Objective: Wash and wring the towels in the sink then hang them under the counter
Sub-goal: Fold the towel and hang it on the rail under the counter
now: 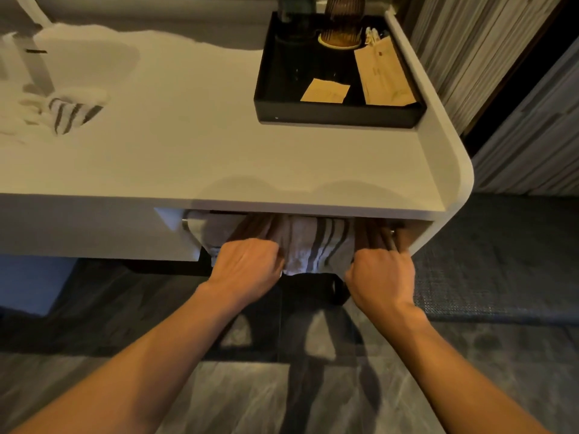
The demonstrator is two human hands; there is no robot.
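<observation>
White terry with dark stripes, the towel [313, 245] is hanging over the rail [188, 223] under the counter [188, 158], and we are gripping it at both sides. We are curling our left hand [247, 264] into the cloth at nine o'clock of the stripes, and our right hand [380, 274] is bunching the edge at three o'clock, close to the rail's far end. We judge we are pulling the sides apart so the damp cloth spreads flat along the rail to dry. A second striped towel [72, 114] is lying in the sink [18, 120] at ten o'clock, apparently not yet hung. At one o'clock a black tray [338, 115] is sitting on the counter. Our fingertips are tucked into the folds, most of the rail is hidden behind the cloth, and the sink is washed out by glare.
</observation>
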